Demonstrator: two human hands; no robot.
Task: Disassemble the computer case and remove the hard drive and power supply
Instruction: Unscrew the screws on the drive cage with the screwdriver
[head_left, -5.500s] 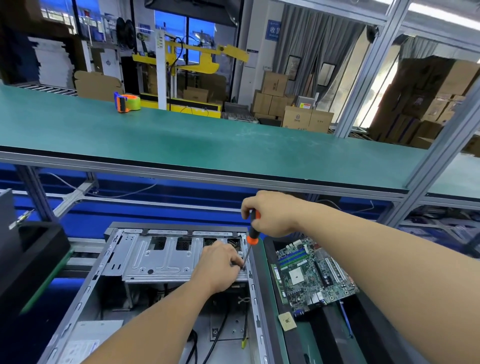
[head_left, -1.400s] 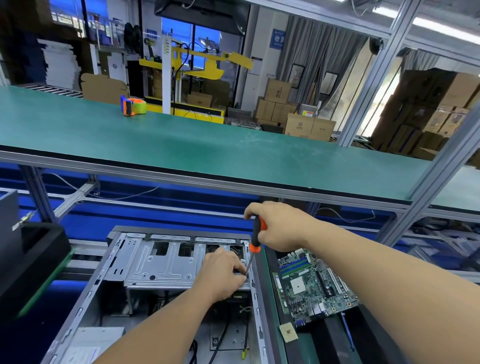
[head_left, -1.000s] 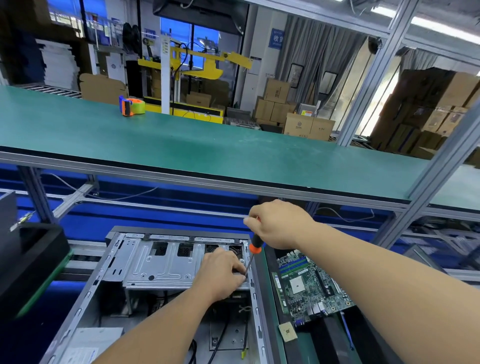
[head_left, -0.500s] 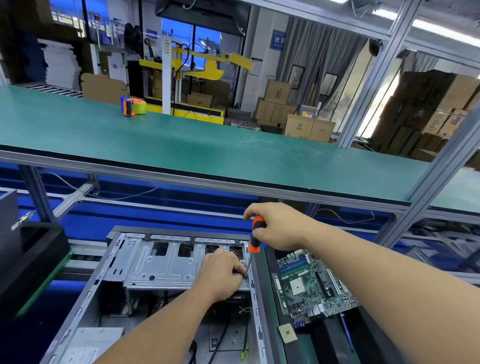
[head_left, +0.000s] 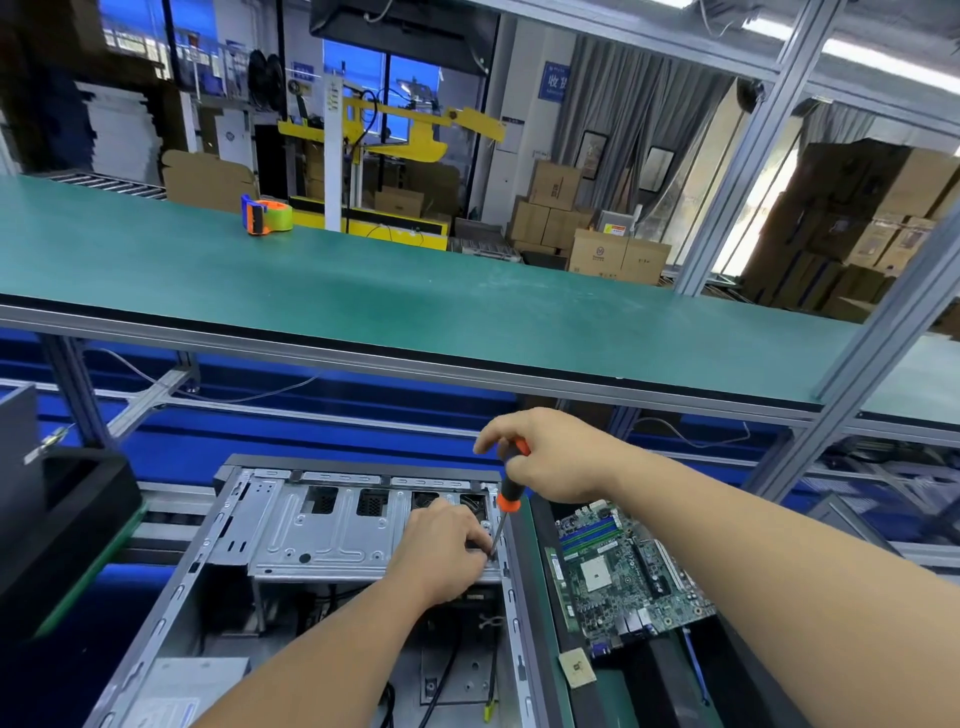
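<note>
An open grey computer case (head_left: 171, 597) lies on its side at the lower middle. Across its far end sits a silver drive cage (head_left: 322, 530). My right hand (head_left: 550, 457) grips a screwdriver (head_left: 508, 499) with a black and orange handle, its tip down at the cage's right corner. My left hand (head_left: 447, 551) rests on that corner, fingers pinched around the tip. Black cables (head_left: 441, 675) run along the case floor. I cannot make out a hard drive or power supply.
A green motherboard (head_left: 628, 571) lies on a black tray right of the case, with a small tan chip (head_left: 576, 667) in front of it. A black bin (head_left: 57, 525) stands at the left. Above runs a green shelf (head_left: 467, 306) carrying a tape dispenser (head_left: 265, 214).
My right hand has kept turning the screwdriver handle, shifting its grip slightly. The left hand and the tip stay at the cage's right corner. The view has shifted a little.
</note>
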